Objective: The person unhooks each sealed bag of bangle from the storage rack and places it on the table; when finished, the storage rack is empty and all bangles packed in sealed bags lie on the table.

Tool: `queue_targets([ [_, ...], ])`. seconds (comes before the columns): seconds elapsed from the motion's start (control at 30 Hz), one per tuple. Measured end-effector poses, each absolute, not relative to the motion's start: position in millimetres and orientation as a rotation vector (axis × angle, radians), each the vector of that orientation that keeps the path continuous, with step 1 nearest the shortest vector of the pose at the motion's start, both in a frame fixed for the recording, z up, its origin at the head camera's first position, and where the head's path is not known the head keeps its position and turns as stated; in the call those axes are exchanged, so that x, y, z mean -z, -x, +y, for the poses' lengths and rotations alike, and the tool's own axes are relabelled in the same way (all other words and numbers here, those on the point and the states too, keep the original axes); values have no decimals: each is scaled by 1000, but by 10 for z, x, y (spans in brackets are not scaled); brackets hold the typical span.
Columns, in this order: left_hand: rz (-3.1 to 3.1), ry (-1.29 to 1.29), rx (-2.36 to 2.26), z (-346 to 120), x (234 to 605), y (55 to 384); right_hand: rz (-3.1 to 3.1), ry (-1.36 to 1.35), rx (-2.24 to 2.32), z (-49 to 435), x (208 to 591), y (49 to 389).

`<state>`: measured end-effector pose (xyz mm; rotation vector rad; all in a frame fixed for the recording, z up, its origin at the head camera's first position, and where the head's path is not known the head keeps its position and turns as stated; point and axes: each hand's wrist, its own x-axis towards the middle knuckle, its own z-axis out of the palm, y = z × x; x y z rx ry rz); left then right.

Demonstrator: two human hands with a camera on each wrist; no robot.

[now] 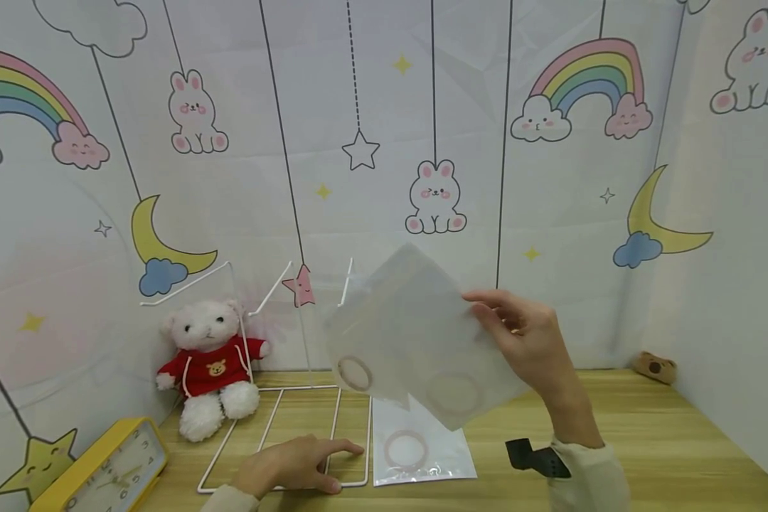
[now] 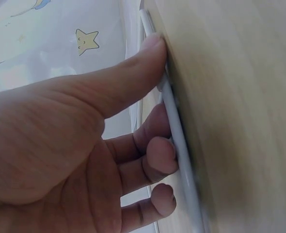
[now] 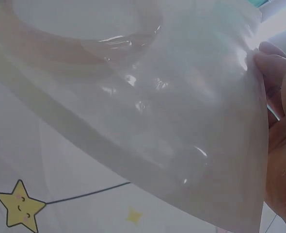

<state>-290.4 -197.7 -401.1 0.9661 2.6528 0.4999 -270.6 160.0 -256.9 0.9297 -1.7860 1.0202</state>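
My right hand (image 1: pixel 528 341) is raised and pinches translucent white plastic pouches (image 1: pixel 403 320) by their right edge, between thumb and fingers. They overlap, tilted corner-up, and pale round outlines show on them. In the right wrist view, the glossy plastic (image 3: pixel 191 126) fills most of the frame, with the fingertips at its edge. Another white pouch (image 1: pixel 444 455) with a pinkish ring lies flat on the table, beside a white wire rack (image 1: pixel 368 455). My left hand (image 1: pixel 301 462) rests at the rack's front rail; the left wrist view shows the thumb against the white wire (image 2: pixel 179 131), fingers loosely bent.
A white teddy bear (image 1: pixel 214 366) in a red top sits behind the rack's left side. A yellow clock (image 1: pixel 112 462) stands at the front left. The small brown plush (image 1: pixel 656 366) is at the back right. A printed curtain (image 1: pixel 384 85) rises behind the wooden table (image 1: pixel 646 441).
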Motion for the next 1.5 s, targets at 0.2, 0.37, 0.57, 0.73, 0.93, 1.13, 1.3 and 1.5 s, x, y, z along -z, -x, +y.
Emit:
queue_targets([
  [0.2,2655,-972,-489,-1968,3990,2898,-1759,-878,-997,1734,2556,2694],
  [0.37,2652,-963,-477,-1959,3969,2894,-1739,-817,-991,1841,2548,2677],
  [0.57,2649,-959,-479,-1951,3962,2890,-1727,-735,-1013,1954,2558,2682],
  [0.73,2650,-961,-487,-1950,3962,2897,-1748,-662,-1014,2056,2580,2706],
  [0.93,2658,-971,-486,-1955,3959,2905,-1811,-521,-1049,2191,2620,2743],
  [1.13,2653,-951,-483,-1959,3962,2910,-1868,-449,-1051,2280,2672,2785],
  [1.3,2657,-958,-477,-1963,3969,2899,-1891,-465,-1033,2318,2729,2863],
  [1.5,2662,-969,-477,-1963,3986,2891,-1936,-480,-983,2324,2804,2957],
])
